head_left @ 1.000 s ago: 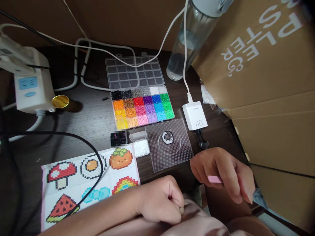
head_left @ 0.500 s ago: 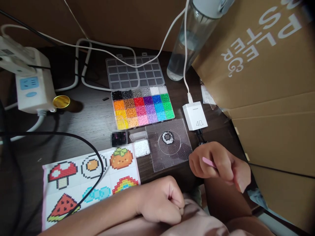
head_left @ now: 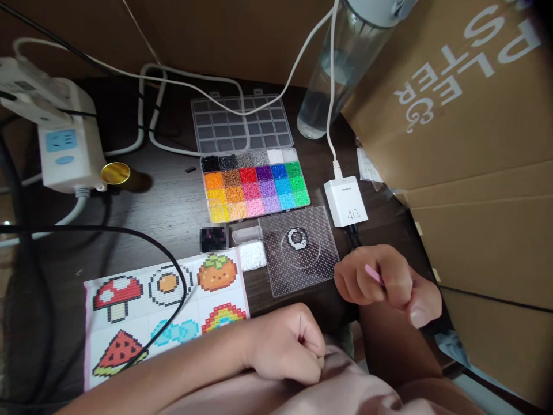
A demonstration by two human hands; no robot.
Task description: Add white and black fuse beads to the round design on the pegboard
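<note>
My right hand (head_left: pixel 384 282) is curled round a thin pink tool (head_left: pixel 374 274) just right of a clear square pegboard (head_left: pixel 302 271). A small round black-and-white bead figure (head_left: pixel 298 238) sits on that board. My left hand (head_left: pixel 287 344) is a closed fist resting on pink cloth (head_left: pixel 345 386) at the table's near edge; I cannot see anything in it. A compartment box of coloured beads (head_left: pixel 257 184) lies behind the board, its clear lid (head_left: pixel 242 122) folded back. A small open case of white beads (head_left: pixel 252 255) sits left of the board. A pattern sheet (head_left: pixel 168 311) with pixel pictures lies at the front left.
A white charger block (head_left: pixel 347 200) with its cable stands right of the bead box. A clear bottle (head_left: pixel 334 69) stands behind. A large cardboard box (head_left: pixel 466 132) fills the right. A power strip (head_left: pixel 64 147), a gold cap (head_left: pixel 116 173) and a black cable (head_left: pixel 129 236) occupy the left.
My right hand has risen toward the pegboard's right edge and closed tighter on the pink tool. The left fist has stayed put. The view has shifted slightly.
</note>
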